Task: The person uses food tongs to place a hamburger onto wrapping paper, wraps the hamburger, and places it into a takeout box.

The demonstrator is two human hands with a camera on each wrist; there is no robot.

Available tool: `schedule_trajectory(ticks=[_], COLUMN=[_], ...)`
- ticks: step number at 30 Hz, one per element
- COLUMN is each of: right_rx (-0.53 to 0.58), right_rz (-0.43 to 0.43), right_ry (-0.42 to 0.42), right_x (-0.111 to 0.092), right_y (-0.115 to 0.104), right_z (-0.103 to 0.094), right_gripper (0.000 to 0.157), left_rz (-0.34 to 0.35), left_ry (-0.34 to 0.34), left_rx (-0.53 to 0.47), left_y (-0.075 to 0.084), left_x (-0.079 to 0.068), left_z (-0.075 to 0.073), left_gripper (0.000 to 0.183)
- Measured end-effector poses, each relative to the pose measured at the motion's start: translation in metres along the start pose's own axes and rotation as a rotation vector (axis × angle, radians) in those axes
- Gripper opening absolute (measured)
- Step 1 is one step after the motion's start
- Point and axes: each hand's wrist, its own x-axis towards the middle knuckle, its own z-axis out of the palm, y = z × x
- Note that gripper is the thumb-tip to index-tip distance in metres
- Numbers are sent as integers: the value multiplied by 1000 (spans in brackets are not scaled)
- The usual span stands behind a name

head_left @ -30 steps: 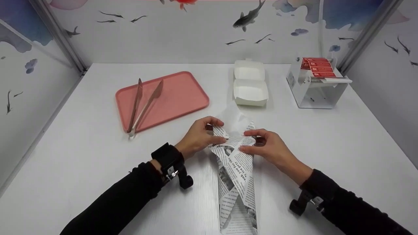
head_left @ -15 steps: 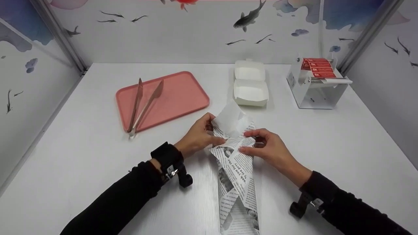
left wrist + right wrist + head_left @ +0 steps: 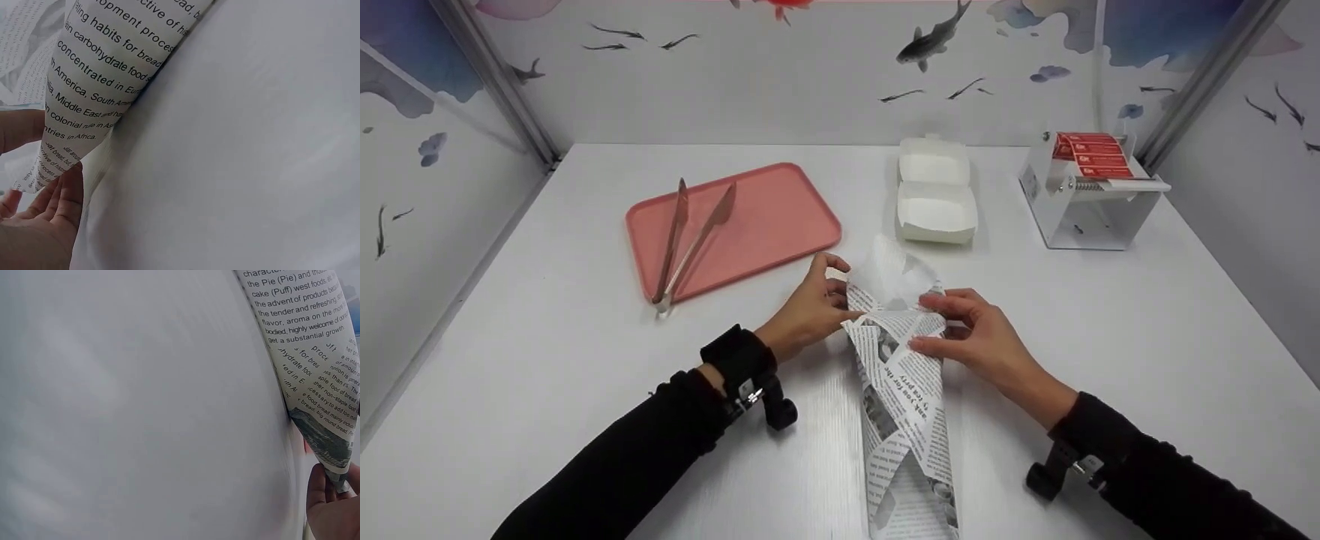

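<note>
A long packet of newspaper-print wrapping paper lies on the white table, running from the front edge toward the middle. Its far end rises into a plain pale flap. My left hand holds the left side of the packet near that end, thumb on the paper and index finger raised off it. In the left wrist view, a printed fold hides part of the thumb. On the right edge, my right hand pinches the paper between thumb and fingers. Whatever is inside the packet is hidden.
Tongs lie spread on a pink tray at the back left. Behind the packet sits an opened white clamshell box. A label dispenser with a red label strip stands back right. Printed walls enclose the table.
My left hand has shifted slightly left, its index finger lifting away from the paper. The pale far flap has risen and changed shape. My right hand keeps its place.
</note>
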Motion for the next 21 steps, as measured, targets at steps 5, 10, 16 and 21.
schedule_trajectory(ticks=[5,10,16,21], right_rx=[-10,-23,34,55], right_rz=[-14,2,16,19], right_ry=[15,17,-4,-4], right_x=[0,-1,2,3], right_y=[0,0,-1,-2], right_z=[0,-2,-2,-1], right_gripper=[63,68,81,85], left_rz=[6,10,66,378], left_ry=[65,74,106,191], left_rx=[47,104,181,669], left_y=[-1,-1,7,31], left_x=[-2,-3,-7,-37], left_z=[-1,1,5,23], left_gripper=[33,19,12,16])
